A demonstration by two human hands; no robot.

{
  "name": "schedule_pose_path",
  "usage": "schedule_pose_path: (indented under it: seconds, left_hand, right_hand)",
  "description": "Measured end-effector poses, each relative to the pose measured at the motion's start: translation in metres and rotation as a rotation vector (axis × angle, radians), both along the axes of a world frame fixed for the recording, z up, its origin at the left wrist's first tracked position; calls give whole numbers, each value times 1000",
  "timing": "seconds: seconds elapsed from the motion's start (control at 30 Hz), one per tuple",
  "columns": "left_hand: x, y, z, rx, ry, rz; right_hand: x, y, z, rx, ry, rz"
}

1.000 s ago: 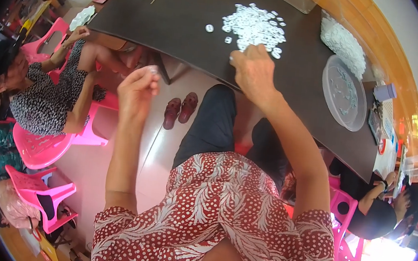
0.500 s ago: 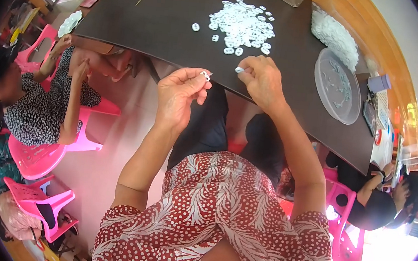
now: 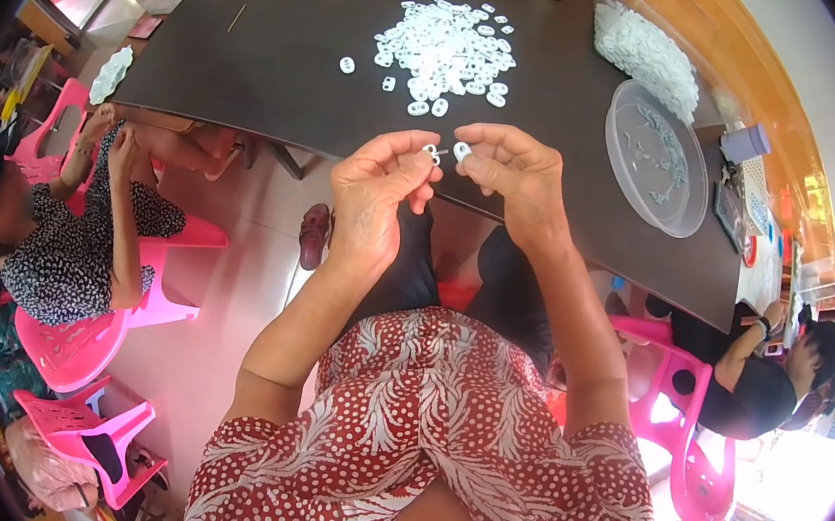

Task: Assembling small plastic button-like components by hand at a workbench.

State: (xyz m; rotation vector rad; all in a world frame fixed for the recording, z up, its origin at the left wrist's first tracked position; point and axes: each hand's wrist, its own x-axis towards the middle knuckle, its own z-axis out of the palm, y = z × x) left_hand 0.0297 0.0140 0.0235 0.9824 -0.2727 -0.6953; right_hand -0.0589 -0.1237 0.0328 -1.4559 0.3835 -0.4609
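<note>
The left hand (image 3: 370, 181) pinches a small white piece (image 3: 432, 154) between thumb and forefinger. The piece sits right at the tips, on the side facing the other hand, and a thin pin (image 3: 443, 151) seems to stick out from it toward the right (too small to make out exactly). The other fingers of this hand are curled in below the thumb.

The right hand (image 3: 521, 180) has thumb and forefinger closed on a white button (image 3: 462, 151). It stands out past the ends of those fingers, toward the left, with a dark hole showing in its face. The button and the pin are just beside each other, and whether they touch I cannot tell. Both hands are raised at the near edge of the dark table (image 3: 288, 37).

Beyond the fingertips lies a loose pile of white buttons (image 3: 448, 47), with a single button (image 3: 347, 65) off to its left. To the right are a round clear tray (image 3: 636, 186) with small grey-green bits (image 3: 665, 144) in it, a bag of white pieces (image 3: 648, 57) and a greyish-purple cup (image 3: 745, 143). A thin stick (image 3: 236, 18) lies far left.
</note>
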Motion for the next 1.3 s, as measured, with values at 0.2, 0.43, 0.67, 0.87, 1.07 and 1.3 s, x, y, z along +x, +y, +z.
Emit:
schedule_pose_path:
  seconds: [0.2, 0.43, 0.67, 0.87, 1.07, 1.3]
  left_hand:
    - [-2, -9, 4, -31, 30, 8]
    - [-7, -14, 2, -71, 78, 6]
    - [-5, -12, -4, -37, 21, 37]
    - [-7, -10, -6, 17, -5, 55]
    - [-7, -9, -5, 45, 3, 60]
    - [-9, -8, -5, 87, -103, 105]
  right_hand:
    - [0, 5, 0, 11, -4, -17]
    - [6, 12, -4, 46, 6, -94]
    - [3, 11, -5, -9, -22, -81]
    - [0, 7, -6, 23, 9, -84]
    - [1, 6, -3, 14, 21, -39]
    - [2, 3, -8, 41, -23, -23]
